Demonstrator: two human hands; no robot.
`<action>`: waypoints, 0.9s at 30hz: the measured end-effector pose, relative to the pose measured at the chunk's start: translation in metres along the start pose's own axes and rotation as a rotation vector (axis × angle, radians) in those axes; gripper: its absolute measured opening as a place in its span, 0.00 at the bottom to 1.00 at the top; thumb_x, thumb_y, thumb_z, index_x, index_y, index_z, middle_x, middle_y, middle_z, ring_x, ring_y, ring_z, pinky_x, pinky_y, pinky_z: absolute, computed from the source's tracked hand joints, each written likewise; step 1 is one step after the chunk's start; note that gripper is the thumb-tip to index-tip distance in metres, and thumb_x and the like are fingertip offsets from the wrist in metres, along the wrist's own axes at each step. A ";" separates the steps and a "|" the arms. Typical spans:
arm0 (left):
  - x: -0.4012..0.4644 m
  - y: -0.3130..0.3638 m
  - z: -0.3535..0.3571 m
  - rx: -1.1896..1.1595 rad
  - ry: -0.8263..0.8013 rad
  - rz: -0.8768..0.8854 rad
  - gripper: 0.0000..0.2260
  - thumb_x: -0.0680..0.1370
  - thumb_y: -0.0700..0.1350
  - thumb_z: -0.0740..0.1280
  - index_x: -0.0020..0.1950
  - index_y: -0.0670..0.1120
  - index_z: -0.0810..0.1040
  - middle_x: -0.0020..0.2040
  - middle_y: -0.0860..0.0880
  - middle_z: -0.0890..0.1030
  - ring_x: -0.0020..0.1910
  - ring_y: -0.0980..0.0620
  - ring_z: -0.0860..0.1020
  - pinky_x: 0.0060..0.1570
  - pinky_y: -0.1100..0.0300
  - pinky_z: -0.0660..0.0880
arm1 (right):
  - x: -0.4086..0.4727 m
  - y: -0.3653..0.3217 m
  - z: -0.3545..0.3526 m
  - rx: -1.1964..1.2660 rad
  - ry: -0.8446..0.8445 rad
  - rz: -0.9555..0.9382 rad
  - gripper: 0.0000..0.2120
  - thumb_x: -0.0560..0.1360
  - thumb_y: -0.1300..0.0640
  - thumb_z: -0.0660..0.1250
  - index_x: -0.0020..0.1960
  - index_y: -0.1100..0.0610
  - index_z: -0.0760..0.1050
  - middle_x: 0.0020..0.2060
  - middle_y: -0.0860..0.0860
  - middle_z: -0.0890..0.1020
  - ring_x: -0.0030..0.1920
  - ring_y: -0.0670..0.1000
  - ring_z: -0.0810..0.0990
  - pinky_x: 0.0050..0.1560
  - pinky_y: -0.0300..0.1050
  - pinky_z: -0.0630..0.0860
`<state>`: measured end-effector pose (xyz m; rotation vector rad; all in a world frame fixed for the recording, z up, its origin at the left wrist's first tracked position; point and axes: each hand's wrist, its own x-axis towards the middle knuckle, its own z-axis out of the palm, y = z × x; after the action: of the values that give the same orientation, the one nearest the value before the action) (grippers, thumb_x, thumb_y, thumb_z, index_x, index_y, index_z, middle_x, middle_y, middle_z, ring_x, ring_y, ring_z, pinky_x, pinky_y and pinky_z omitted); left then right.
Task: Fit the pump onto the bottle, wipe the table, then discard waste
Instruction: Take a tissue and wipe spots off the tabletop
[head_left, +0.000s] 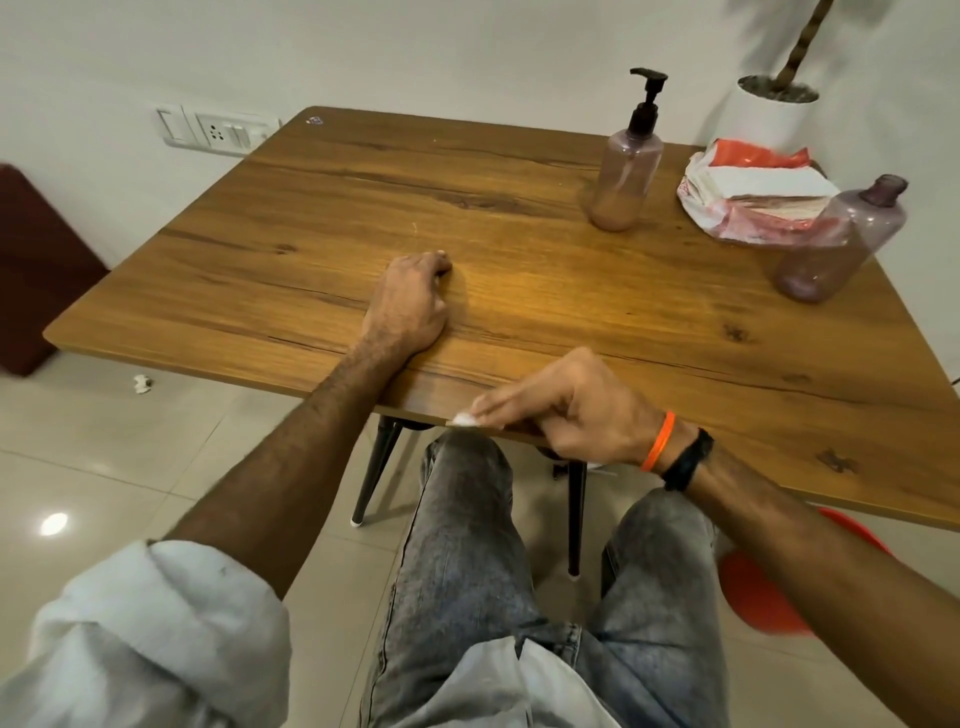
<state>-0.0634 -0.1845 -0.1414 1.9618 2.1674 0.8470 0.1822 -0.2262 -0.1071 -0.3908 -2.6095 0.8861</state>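
Observation:
A translucent mauve bottle (626, 176) with a black pump (647, 98) fitted on top stands upright at the far middle-right of the wooden table (322, 223). A second mauve bottle (839, 244) with no pump stands at the right edge. My right hand (566, 410) presses a small white wad of tissue (464, 419) against the table's near edge, fingers closed over it. My left hand (413, 306) rests loosely curled on the tabletop, holding nothing that I can see.
An open red-and-white pack of tissues (753, 192) lies at the far right, by a white plant pot (769, 117). A crumpled white scrap (141, 383) lies on the tiled floor at left. A red bin (763, 587) sits under the table's right side. My knees are below the near edge.

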 end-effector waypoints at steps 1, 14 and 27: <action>0.000 0.001 0.000 -0.002 -0.003 -0.003 0.17 0.79 0.40 0.58 0.68 0.43 0.74 0.69 0.45 0.74 0.69 0.46 0.70 0.70 0.52 0.65 | 0.003 0.005 -0.004 0.008 0.083 0.057 0.24 0.66 0.75 0.61 0.55 0.57 0.83 0.55 0.49 0.84 0.58 0.45 0.82 0.54 0.50 0.81; -0.002 0.004 -0.002 -0.014 -0.004 -0.002 0.17 0.79 0.38 0.58 0.68 0.42 0.74 0.70 0.44 0.74 0.69 0.45 0.69 0.71 0.52 0.64 | -0.005 -0.014 0.012 -0.069 -0.115 -0.073 0.23 0.63 0.75 0.65 0.54 0.60 0.84 0.54 0.53 0.84 0.59 0.47 0.81 0.60 0.42 0.78; -0.001 -0.002 0.001 -0.023 -0.029 -0.012 0.17 0.79 0.41 0.59 0.67 0.44 0.74 0.69 0.46 0.74 0.69 0.46 0.70 0.70 0.48 0.66 | -0.004 -0.005 0.013 -0.207 0.065 0.157 0.23 0.68 0.74 0.65 0.59 0.60 0.81 0.62 0.52 0.80 0.65 0.47 0.76 0.70 0.41 0.69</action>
<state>-0.0649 -0.1848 -0.1433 1.9365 2.1412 0.8326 0.1796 -0.2378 -0.1145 -0.6762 -2.6459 0.6392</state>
